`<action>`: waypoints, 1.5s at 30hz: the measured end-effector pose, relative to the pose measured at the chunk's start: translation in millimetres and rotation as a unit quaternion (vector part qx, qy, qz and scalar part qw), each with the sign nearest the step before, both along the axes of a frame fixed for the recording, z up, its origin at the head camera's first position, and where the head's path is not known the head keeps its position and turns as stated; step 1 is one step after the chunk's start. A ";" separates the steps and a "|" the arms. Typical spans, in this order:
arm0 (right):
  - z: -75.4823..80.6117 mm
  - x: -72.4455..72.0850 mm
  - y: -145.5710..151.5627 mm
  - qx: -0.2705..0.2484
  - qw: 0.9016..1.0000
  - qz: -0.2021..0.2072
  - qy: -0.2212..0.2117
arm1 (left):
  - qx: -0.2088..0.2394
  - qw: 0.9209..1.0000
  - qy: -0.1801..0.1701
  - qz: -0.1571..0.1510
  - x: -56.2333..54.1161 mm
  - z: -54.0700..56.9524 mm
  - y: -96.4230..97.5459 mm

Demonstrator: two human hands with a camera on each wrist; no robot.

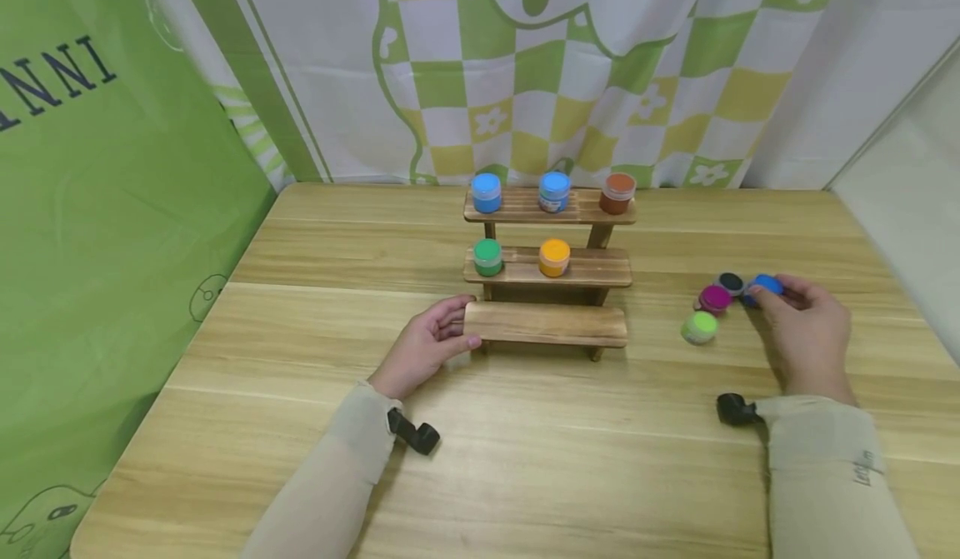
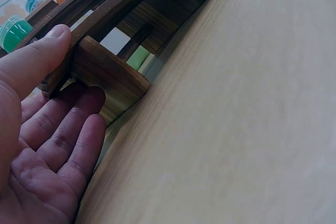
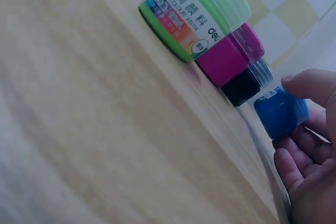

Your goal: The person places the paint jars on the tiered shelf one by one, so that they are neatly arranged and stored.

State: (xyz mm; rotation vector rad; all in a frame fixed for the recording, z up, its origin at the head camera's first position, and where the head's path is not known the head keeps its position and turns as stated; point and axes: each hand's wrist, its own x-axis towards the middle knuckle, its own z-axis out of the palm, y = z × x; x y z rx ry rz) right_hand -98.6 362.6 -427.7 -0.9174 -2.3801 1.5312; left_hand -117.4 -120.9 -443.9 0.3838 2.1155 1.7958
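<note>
A three-step wooden display stand [image 1: 544, 323] stands on the table. My left hand [image 1: 427, 344] holds the left end of its lowest step; in the left wrist view the thumb [image 2: 39, 59] lies against the plank's edge, the fingers below it. Over to the right, my right hand [image 1: 813, 334] pinches a blue paint jar [image 3: 281, 113] between thumb and fingers. Beside that jar are a black jar [image 1: 729, 283], a magenta jar [image 1: 715, 299] and a light green jar [image 1: 701, 327], whose printed label shows in the right wrist view.
On the top step sit two blue jars [image 1: 487, 193] and a brown jar [image 1: 618, 193]. The middle step bears a green jar [image 1: 487, 257] and an orange jar [image 1: 554, 257]. Behind the wooden table [image 1: 360, 234] hangs a checked curtain [image 1: 540, 67]; green cloth [image 1: 112, 209] hangs on the left.
</note>
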 end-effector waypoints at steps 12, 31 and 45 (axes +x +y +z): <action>17.2 1.0 -7.6 -0.114 0.988 -0.070 0.082 | -0.008 1.000 0.000 0.002 0.1 0.7 0.8; 43.5 0.6 -32.1 -0.052 0.989 -0.044 0.129 | 0.001 1.000 0.006 -0.001 -0.9 -2.5 0.0; 58.5 2.0 -64.7 -0.017 0.986 0.008 0.165 | 0.000 1.000 0.006 -0.001 -1.6 -2.6 0.4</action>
